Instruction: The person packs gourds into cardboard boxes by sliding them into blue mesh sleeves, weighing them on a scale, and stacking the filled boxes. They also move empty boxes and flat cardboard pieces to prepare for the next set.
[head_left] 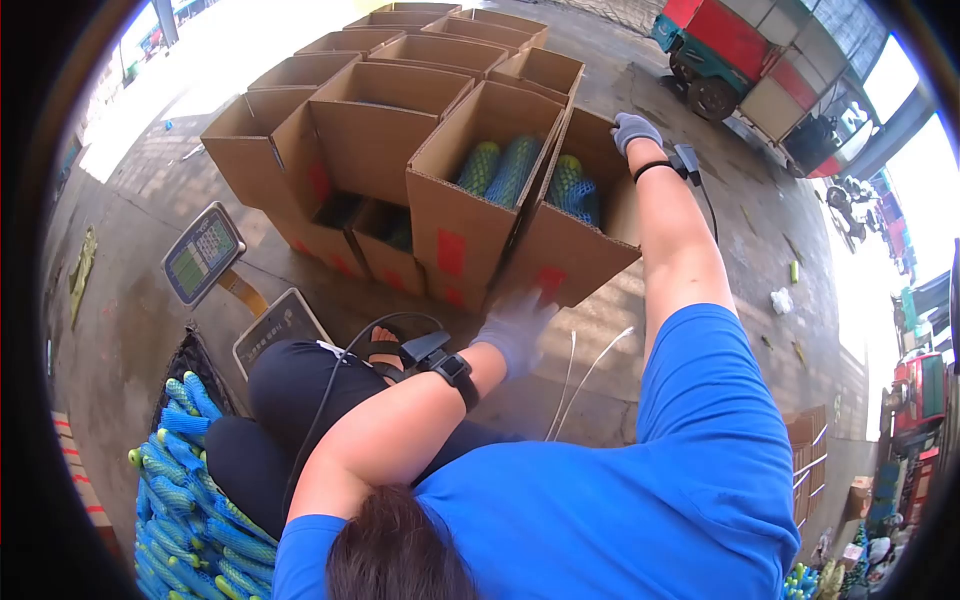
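Observation:
My right hand, in a grey glove, has its fingers bent over the top far edge of an open cardboard box. That box leans, and blue-netted green produce lies inside. My left hand, also gloved, is at the box's lower near side and smeared by motion, so its fingers cannot be made out. Directly left of the tilted box stands another open box holding netted produce.
Rows of open cardboard boxes fill the upper middle. A scale with a display stands left. A heap of netted produce lies lower left. White straps lie on the floor. A red and green vehicle is upper right.

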